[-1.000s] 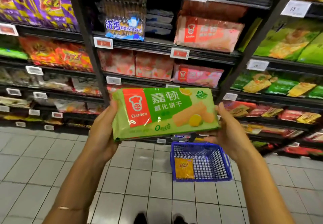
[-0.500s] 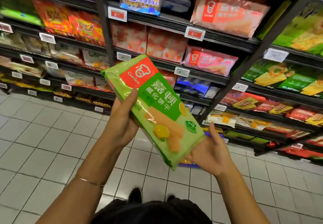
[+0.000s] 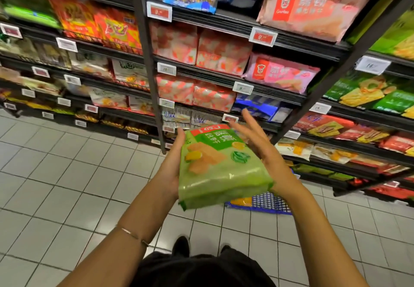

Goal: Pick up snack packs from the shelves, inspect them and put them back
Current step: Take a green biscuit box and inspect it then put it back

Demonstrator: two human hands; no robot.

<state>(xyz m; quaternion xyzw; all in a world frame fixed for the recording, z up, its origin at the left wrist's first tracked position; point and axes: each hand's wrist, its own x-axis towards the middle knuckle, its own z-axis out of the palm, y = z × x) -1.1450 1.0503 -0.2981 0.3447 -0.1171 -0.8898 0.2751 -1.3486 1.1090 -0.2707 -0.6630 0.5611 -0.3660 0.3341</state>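
A green wafer snack pack [image 3: 219,170] with a red label lies almost flat between my hands, its red end pointing away from me toward the shelves. My left hand [image 3: 171,165] holds its left side, thumb up along the edge and fingers hidden beneath. My right hand [image 3: 259,150] has straight, spread fingers pointing up, and its palm rests against the pack's right edge.
Dark shelving [image 3: 224,78] full of snack packs fills the view ahead, with pink packs [image 3: 282,74] of the same brand at upper right. A black upright post [image 3: 147,62] stands left of the pack. A blue wire basket [image 3: 266,201] sits on the tiled floor under my right wrist.
The pack has turned from label-facing-me to lying flat with its red end away. My right hand has opened its fingers and moved up the pack's right side.
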